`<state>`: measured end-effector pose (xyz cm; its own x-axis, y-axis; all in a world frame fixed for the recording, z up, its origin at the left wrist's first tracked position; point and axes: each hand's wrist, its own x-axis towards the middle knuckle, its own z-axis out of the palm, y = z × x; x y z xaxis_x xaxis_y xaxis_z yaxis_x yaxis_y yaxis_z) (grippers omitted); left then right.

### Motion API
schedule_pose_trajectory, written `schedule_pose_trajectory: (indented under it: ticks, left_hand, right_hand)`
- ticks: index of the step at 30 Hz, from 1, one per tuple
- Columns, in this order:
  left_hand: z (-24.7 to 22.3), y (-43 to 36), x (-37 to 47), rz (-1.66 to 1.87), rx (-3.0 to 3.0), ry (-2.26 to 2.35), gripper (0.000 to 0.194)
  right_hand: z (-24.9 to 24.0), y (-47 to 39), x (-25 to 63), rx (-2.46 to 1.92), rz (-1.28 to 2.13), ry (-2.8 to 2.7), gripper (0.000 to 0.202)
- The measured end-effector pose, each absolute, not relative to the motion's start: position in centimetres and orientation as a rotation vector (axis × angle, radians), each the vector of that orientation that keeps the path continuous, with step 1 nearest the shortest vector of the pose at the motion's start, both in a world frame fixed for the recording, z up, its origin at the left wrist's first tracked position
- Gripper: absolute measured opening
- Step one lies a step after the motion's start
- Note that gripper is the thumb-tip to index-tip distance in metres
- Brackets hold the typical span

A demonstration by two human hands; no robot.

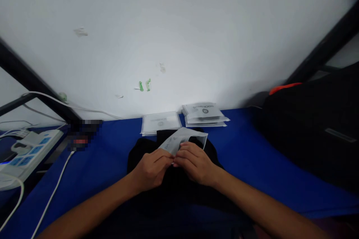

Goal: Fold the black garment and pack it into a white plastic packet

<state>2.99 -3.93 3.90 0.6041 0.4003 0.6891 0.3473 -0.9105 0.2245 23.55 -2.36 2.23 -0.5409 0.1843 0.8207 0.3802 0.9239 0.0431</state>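
A translucent white plastic bag with dark print is held up above a heap of black cloth. My left hand pinches the bag's lower edge from the left. Close against it, my right hand has its fingers bent at the same edge, with the fingertips of both hands meeting. Something dark shows at the bag's right-hand opening. Behind the cloth, near the wall, lie a flat white bag pile and, to its right, a taller stack of printed bags.
The blue surface meets a white wall. At the left are a power strip, white cables and a pixelated item. A large black bag with an orange strip stands at the right. Black frame bars slope at both sides.
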Motion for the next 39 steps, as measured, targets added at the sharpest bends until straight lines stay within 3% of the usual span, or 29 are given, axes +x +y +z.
schedule_pose_trajectory:
  ticks: [7, 14, 18, 22, 29, 32, 35, 39]
  left_hand:
    - [6.5, -2.9, 1.6, 1.474, 2.741, 0.764, 0.016]
    - [6.8, -3.0, 1.3, 1.5, 2.67, 0.781, 0.016]
    - [5.2, -4.0, 2.4, 1.313, 2.694, 0.555, 0.014]
    - [4.5, -4.7, 3.1, 1.18, 2.784, 0.417, 0.014]
    - [6.7, -5.2, 2.0, 1.33, 2.724, 0.651, 0.03]
    - [6.4, -5.7, 0.9, 1.083, 2.686, 0.803, 0.025]
    - [5.3, -6.5, -0.3, 0.638, 2.654, 0.919, 0.023]
    - [4.0, -7.8, -1.8, 0.26, 2.537, 1.017, 0.051]
  right_hand:
    - [3.9, 2.8, 29.7, -0.629, -0.422, -2.194, 0.008]
    - [4.1, 3.7, 31.8, -0.805, -0.154, -2.337, 0.011]
    - [3.7, 2.3, 30.0, -0.634, -0.021, -2.47, 0.038]
    - [2.8, 1.0, 27.9, -0.486, 0.021, -2.609, 0.046]
    - [5.8, 2.7, 30.7, -0.62, -0.348, -2.308, 0.057]
    - [6.5, 5.8, 32.7, -0.969, -0.519, -2.178, 0.061]
    - [4.8, 8.9, 34.1, -1.201, -0.472, -2.347, 0.057]
    - [1.2, 10.8, 35.1, -1.275, -0.419, -2.474, 0.061]
